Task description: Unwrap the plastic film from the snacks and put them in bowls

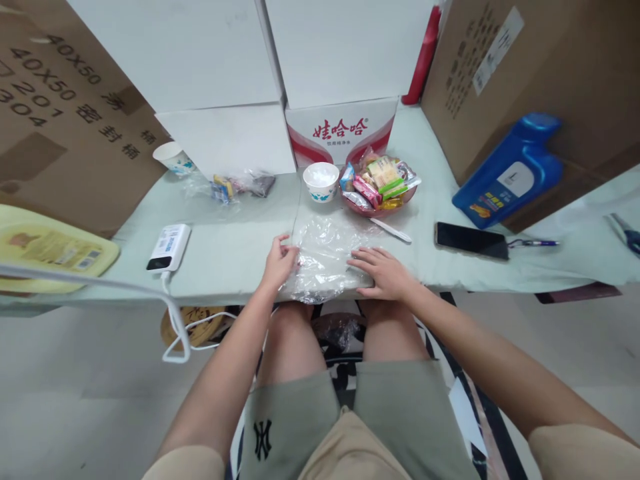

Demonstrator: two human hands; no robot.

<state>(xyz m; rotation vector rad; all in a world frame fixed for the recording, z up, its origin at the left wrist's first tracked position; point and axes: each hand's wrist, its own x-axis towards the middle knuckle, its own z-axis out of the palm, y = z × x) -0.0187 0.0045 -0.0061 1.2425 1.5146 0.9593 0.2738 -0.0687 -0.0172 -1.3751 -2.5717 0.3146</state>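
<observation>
A crinkled clear plastic bag (pixel 327 257) lies spread on the table in front of me, its near end hanging a little over the edge. My left hand (pixel 280 263) is at the bag's left side, with its curled fingers closed on the plastic. On the opposite side, my right hand (pixel 384 273) rests with fingers apart on the bag's right part and the tabletop. Just beyond the bag stand a paper cup (pixel 321 181) with something whitish in it and a reddish bowl (pixel 379 212) heaped with wrapped snacks (pixel 375 181).
A white plastic utensil (pixel 391 230) lies below the bowl. To the right are a phone (pixel 471 241), a pen (pixel 537 243) and a blue bottle (pixel 510 173). A white power bank (pixel 169 248) with a cable, another paper cup (pixel 174 159) and a yellow bottle (pixel 55 250) are leftward. Boxes (pixel 345 127) stand behind.
</observation>
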